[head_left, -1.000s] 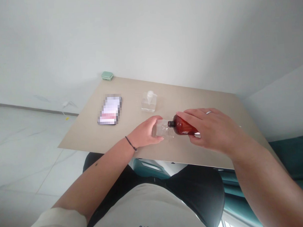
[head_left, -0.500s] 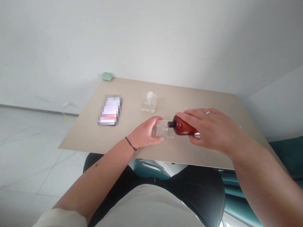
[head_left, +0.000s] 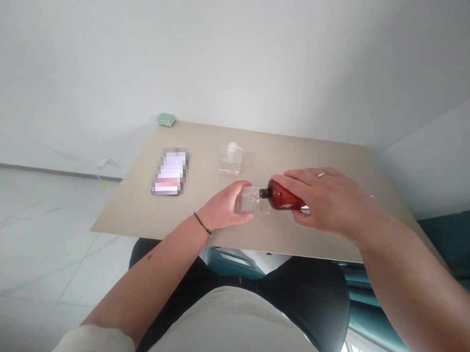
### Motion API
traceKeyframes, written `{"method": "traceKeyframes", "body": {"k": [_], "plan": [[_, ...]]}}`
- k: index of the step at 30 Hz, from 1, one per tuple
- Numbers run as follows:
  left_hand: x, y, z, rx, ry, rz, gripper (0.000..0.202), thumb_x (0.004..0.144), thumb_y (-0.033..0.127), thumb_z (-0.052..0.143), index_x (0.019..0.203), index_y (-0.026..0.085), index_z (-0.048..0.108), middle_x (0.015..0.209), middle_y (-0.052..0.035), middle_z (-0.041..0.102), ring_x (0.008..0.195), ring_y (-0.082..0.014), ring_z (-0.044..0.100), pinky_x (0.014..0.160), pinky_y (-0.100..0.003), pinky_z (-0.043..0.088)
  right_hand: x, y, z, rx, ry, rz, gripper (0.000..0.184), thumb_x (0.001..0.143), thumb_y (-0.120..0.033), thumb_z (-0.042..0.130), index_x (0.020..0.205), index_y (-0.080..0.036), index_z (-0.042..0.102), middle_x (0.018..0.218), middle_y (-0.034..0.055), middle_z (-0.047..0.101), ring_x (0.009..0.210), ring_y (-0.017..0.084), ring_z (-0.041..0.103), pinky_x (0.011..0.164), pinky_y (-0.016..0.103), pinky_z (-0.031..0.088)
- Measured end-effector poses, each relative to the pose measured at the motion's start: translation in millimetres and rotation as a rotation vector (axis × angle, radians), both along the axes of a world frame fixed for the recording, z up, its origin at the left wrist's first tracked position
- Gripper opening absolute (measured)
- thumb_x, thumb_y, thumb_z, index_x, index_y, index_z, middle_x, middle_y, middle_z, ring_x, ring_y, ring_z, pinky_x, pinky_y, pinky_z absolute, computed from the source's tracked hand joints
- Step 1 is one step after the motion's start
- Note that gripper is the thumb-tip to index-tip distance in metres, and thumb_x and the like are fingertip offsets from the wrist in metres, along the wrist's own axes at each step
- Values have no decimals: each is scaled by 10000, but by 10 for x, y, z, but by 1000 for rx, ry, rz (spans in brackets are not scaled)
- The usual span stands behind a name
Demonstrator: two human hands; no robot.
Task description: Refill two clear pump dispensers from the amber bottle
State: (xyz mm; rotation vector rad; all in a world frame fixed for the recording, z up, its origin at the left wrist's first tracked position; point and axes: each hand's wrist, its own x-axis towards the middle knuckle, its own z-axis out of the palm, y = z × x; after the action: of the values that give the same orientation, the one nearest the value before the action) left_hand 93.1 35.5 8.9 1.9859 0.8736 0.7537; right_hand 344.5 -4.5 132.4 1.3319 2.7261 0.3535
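- A pale green case (head_left: 166, 119) sits at the far edge of the counter (head_left: 203, 146), and a phone (head_left: 170, 172), its screen blurred, lies flat on the counter's left side.
- A clear pump bottle (head_left: 230, 161) stands upright mid-counter.
- My left hand (head_left: 224, 206), near the counter's front edge, has its fingers closed around a clear square bottle (head_left: 252, 201), tipped on its side.
- My right hand (head_left: 332, 201), wearing a ring (head_left: 322, 174), grips an amber bottle (head_left: 284, 195), held sideways, its black neck touching the clear bottle.
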Motion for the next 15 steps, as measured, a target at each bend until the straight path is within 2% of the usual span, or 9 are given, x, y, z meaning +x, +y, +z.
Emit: {"method": "traceKeyframes", "body": {"k": [15], "plan": [[-7, -6, -2, 4, 16, 6, 757, 753, 369, 801, 1417, 206, 474, 1422, -164, 606, 1291, -358, 618, 1122, -531, 491, 3, -6, 14, 23, -27, 18, 611, 881, -275, 576, 1484, -240, 487, 1447, 114, 651, 1162, 313, 679, 935, 454, 465]]}}
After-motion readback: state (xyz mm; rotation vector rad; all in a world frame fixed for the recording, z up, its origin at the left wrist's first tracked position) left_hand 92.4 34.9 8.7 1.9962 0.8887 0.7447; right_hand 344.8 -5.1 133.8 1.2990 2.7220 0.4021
